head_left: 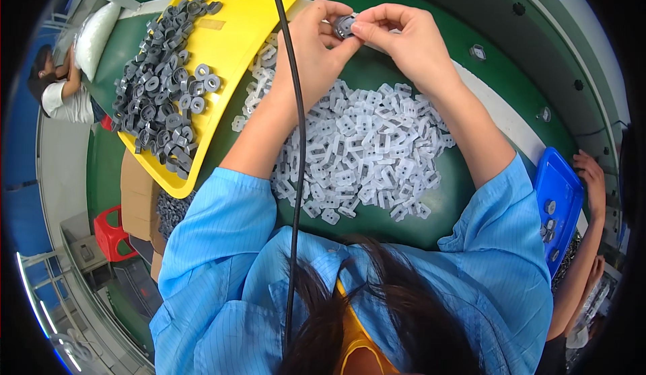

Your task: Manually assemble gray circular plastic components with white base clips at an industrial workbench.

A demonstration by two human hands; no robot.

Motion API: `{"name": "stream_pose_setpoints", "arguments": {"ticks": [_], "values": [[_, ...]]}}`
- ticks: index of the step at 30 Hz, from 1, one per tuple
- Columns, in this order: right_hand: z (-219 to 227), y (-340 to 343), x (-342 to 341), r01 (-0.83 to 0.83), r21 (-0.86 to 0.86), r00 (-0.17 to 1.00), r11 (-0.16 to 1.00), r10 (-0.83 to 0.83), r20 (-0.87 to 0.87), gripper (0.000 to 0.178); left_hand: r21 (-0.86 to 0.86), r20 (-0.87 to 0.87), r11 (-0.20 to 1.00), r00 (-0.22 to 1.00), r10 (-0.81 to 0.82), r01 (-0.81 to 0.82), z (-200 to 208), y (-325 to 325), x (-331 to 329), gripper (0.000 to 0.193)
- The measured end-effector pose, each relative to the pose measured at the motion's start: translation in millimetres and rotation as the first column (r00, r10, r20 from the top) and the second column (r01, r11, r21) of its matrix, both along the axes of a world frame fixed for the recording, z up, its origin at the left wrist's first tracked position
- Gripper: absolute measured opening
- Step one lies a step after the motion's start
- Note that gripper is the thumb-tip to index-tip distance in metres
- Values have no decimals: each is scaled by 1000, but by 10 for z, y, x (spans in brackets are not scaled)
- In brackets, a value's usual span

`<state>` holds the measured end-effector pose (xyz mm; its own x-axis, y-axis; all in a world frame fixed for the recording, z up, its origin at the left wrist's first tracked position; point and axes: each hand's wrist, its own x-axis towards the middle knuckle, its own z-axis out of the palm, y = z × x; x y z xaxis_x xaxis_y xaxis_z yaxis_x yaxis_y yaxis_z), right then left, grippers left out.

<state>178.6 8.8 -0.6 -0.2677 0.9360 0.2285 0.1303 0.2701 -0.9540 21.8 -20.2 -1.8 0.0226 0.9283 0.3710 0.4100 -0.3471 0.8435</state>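
Observation:
Both hands meet at the far side of the green worktop around one small grey round plastic part (345, 26). My left hand (315, 42) is closed on its left side, thumb and fingers pinching it. From the right, my right hand (407, 39) pinches the same part between thumb and fingers, partly covering it. Whether a second piece sits inside it I cannot tell. Below my hands, between my forearms, spreads a heap of translucent white plastic pieces (363, 146). Left of my left arm, many dark grey round parts (165, 92) lie in a yellow tray (235, 32).
A black cable (296, 106) hangs across the view, in front of my left arm. At right stands a blue tray (562, 180) with a few grey parts, near another person's arm (592, 220). Far left, a person (67, 92) handles a white sack (97, 39). A red stool (111, 234) stands lower left.

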Motion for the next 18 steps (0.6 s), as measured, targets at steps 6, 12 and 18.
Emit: {"name": "stream_pose_setpoints", "arguments": {"ticks": [6, 12, 18], "values": [[37, -21, -11, 49, 165, 984, 985, -77, 163, 21, 89, 23, 996, 1000, -7, 5, -21, 12, 11, 28], [102, 23, 80, -202, -225, 972, 953, 168, -163, 21, 170, -1, 983, 998, -64, 63, 59, -46, 73, 27], [155, 106, 215, -333, -295, 941, 896, 335, -48, 13, 137, -141, 974, 977, -160, 179, 90, -68, -15, 29]]}}
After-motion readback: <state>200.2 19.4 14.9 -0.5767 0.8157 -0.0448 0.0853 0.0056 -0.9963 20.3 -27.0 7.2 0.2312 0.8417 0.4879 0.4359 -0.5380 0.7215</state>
